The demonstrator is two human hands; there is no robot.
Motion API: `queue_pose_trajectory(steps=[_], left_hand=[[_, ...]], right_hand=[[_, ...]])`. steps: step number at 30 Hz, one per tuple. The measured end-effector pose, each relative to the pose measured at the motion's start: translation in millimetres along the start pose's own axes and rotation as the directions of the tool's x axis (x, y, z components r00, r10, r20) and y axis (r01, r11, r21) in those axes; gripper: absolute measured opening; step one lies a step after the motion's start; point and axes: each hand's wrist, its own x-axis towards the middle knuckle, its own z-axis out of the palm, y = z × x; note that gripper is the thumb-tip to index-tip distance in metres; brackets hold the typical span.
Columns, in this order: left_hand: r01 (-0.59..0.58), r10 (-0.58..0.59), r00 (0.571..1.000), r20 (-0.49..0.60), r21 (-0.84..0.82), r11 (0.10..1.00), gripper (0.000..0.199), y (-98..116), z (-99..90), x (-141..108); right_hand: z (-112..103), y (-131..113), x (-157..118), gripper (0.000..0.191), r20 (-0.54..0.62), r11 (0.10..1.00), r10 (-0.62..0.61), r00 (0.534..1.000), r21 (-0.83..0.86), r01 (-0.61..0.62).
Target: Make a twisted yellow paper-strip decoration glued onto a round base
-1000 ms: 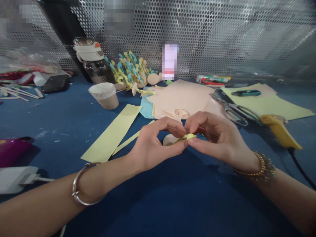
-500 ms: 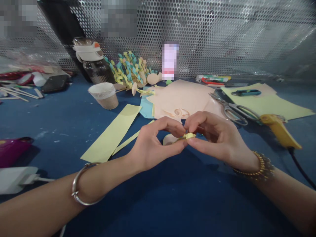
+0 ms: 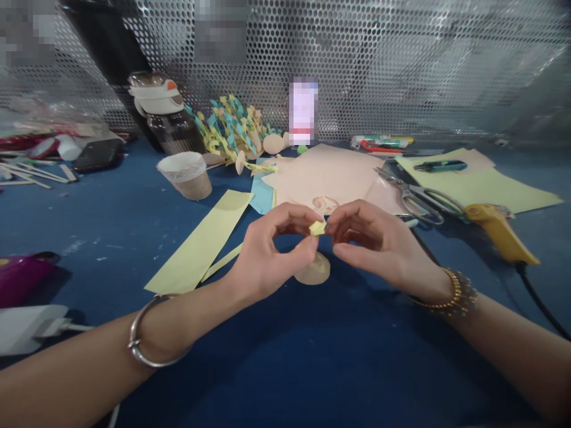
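Between the thumb and fingers of my left hand (image 3: 272,252) is a small yellow paper star (image 3: 317,228). My right hand (image 3: 375,241) is just to the right of the star, its thumb apart from its curled fingers and nothing visible between them. Whether a right fingertip touches the star I cannot tell. Below the star, a round beige disc (image 3: 313,271) lies on the blue table, partly covered by my left thumb. A wide yellow paper strip (image 3: 203,241) and a narrow yellow strip (image 3: 222,263) lie left of my left hand.
Peach paper sheets (image 3: 330,169) lie beyond my hands. Scissors (image 3: 414,196), a yellow glue gun (image 3: 502,232) and a utility knife (image 3: 441,166) are on the right. A paper cup (image 3: 190,178), a bottle (image 3: 172,122) and paper-star stems (image 3: 234,128) stand at the back left.
The star has moved left and up in my left fingers, and its points now show. My right thumb has drawn back from it. More of the disc is visible.
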Motion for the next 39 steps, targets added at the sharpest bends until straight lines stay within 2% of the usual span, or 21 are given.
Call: queue_pose_trajectory(steps=[6, 10, 15, 23, 28, 32, 39], left_hand=[[0.003, -0.001, 0.999, 0.042, -0.053, 0.999, 0.024, -1.4, -5.0, -0.7], [-0.047, 0.049, 0.998, 0.040, -0.054, 0.997, 0.022, -2.9, -6.1, -2.4], [-0.138, 0.136, 0.990, 0.045, 0.037, 0.990, 0.019, 1.0, -5.2, -5.3], [-0.312, 0.278, 0.945, 0.172, 0.229, 0.922, 0.031, 8.7, 0.2, -5.4], [-0.245, 0.197, 0.962, 0.188, 0.283, 0.927, 0.035, 11.2, 3.1, -7.9], [-0.180, 0.152, 0.982, 0.116, 0.283, 0.942, 0.030, 10.1, 5.4, -8.4], [-0.100, 0.099, 0.995, 0.013, 0.209, 0.973, 0.019, 7.7, 6.4, -8.6]], right_hand=[[2.6, 2.7, 0.8, 0.019, 0.016, 0.999, 0.025, 1.000, -0.044, -0.024], [2.4, 4.9, 1.7, 0.019, 0.022, 0.998, 0.040, 0.999, -0.058, -0.038], [1.2, 10.6, 3.4, 0.017, 0.036, 0.991, 0.091, 0.995, -0.105, -0.087], [4.5, 9.7, 3.4, 0.013, 0.069, 0.983, 0.119, 0.991, -0.149, -0.108], [6.6, 5.2, 3.5, 0.012, 0.066, 0.967, 0.113, 0.991, -0.238, -0.094], [8.6, 4.7, 3.5, 0.008, 0.060, 0.950, 0.107, 0.992, -0.300, -0.084], [9.5, 4.8, 1.6, 0.020, 0.073, 0.937, 0.156, 0.985, -0.325, -0.125]])
